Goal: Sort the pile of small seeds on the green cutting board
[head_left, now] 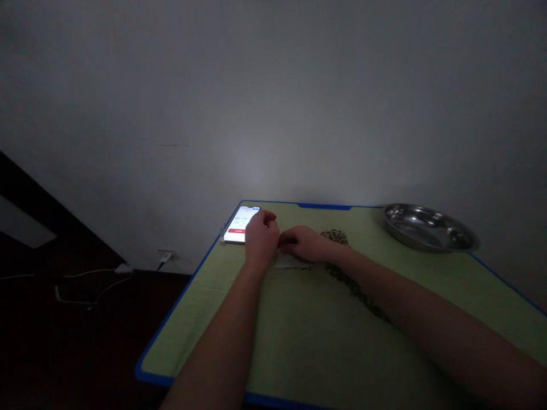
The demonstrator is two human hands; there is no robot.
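My left hand (pixel 262 234) is beside the lit phone (pixel 240 225), its fingers curled inward, and what they hold, if anything, is hidden. Close to its wrist, my right hand (pixel 304 244) bends its fingers down and together; anything between them is too small or dark to make out. Under the right palm lies a whitish, flat thing (pixel 288 262), mostly covered by the hand. A heap of small, dark, speckled seed-like pieces (pixel 335 236) shows behind the right wrist. More of these pieces trail along the near side of the right forearm.
The green tabletop (pixel 294 330) has a blue rim. At its back right stands a shiny oval metal basin (pixel 429 228). A grey wall rises behind the table. To the left, a plug with a cable (pixel 166 259) sits low on the wall, and white cords run over the dark floor.
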